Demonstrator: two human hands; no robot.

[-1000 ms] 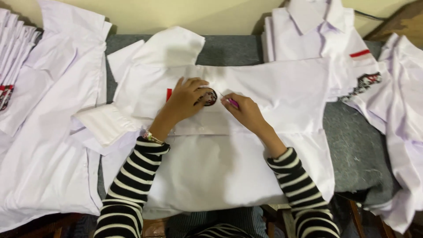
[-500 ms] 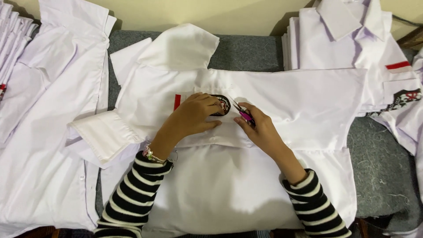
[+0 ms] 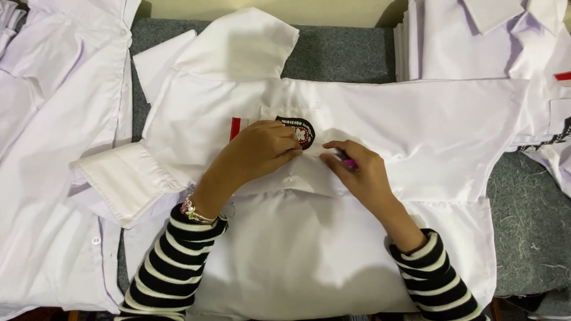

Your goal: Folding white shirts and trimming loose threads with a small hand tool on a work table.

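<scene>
Nearest, striped black-and-white sleeves, a beaded bracelet at the left wrist. Beyond them, a white shirt spread flat, smooth cotton, its folded cuff turned out to the left.

Left hand now lower on the chest than a second ago, fingers pressed together and flat, pinning the cloth just beside an oval black patch with a pale embroidered rim. Patch more exposed than before, lying on the chest pocket, touching the fingertips. Right hand drawn closer to the left, grip pinching a small pink tool, too hidden to tell its kind. Likely a sign of fine work on the patch's edge being under way.

A small red strip left of the patch. Farther off, a rough grey felt-like table, loose white shirts at left, a neat stack of folded shirts at upper right.
</scene>
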